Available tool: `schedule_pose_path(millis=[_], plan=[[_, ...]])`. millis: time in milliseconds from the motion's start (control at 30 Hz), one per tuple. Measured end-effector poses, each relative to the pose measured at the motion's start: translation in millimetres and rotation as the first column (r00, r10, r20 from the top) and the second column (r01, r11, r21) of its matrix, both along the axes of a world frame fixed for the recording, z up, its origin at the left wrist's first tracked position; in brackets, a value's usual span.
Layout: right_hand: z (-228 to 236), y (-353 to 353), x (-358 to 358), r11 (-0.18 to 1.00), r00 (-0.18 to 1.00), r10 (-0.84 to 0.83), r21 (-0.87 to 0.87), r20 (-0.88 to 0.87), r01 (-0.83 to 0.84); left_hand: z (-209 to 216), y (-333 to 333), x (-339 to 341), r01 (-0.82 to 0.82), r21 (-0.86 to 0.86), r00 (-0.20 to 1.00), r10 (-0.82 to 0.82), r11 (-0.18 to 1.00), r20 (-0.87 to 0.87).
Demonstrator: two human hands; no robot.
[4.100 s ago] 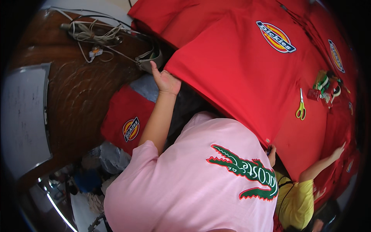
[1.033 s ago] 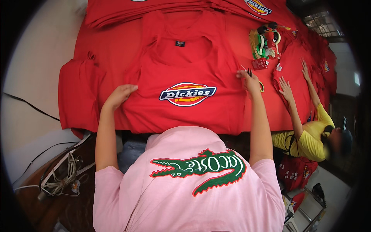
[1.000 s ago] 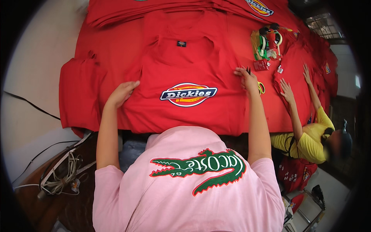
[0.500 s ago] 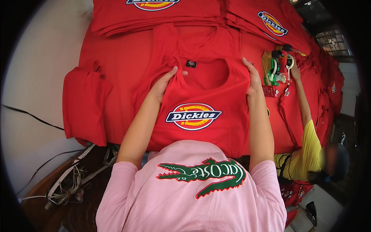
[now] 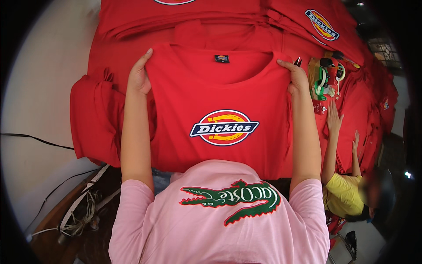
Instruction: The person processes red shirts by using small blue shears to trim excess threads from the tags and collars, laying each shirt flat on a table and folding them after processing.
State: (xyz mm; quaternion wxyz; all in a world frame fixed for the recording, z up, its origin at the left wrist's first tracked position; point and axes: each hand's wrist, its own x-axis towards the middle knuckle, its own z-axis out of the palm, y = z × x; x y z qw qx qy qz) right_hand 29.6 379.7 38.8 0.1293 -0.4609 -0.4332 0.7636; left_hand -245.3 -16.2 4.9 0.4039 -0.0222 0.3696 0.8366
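Observation:
A red tank top [image 5: 176,97] with an oval printed logo on its chest hangs stretched between my two hands, its wide neckline facing away from me. My left hand [image 5: 140,74] grips it at the left shoulder, thumb on top. At the right shoulder my right hand [image 5: 295,75] pinches the fabric, thumb pointing left. A small dark label [image 5: 221,58] shows inside the back of the neck. The garment's lower edge reaches my pink shirt [image 5: 220,220].
Stacks of folded red shirts [image 5: 193,15] lie at the far side, and a bunched red garment [image 5: 94,119] at the left. Tape dispensers [image 5: 323,79] stand at the right, near a co-worker's hand [image 5: 335,118]. Tangled cords [image 5: 83,215] lie at lower left.
My hands have moved apart and farther from me, spreading the tank top wide and flattening its neckline. The co-worker's hand has drawn back from the tape dispensers, and a second hand shows.

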Motion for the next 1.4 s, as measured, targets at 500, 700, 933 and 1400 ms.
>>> schedule_pose_path(millis=[500, 700, 933, 1400], plan=[[-46.5, -10.6, 126.0, 0.883, 0.883, 0.346, 0.209, 0.316, -0.421, -25.4, -76.4, 44.8, 0.428, -0.596, 0.869, -0.49, 0.679, 0.066], [-60.3, -44.9, 218.7, 0.719, 0.769, 0.42, 0.341, 0.481, -0.606, -24.8, -176.1, 126.6, 0.275, -0.811, 0.778, -0.615, 0.516, -0.128], [-43.4, -63.1, 254.9, 0.637, 0.853, 0.4, 0.568, 0.335, -0.522, -24.3, -216.7, 168.9, -0.062, -0.884, 0.476, -0.765, 0.463, -0.434], [51.0, -101.1, 397.7, 0.762, 0.803, 0.452, 0.3, 0.389, -0.574, 61.5, -239.7, 198.8, 0.159, -0.894, 0.744, -0.646, 0.418, -0.169]])
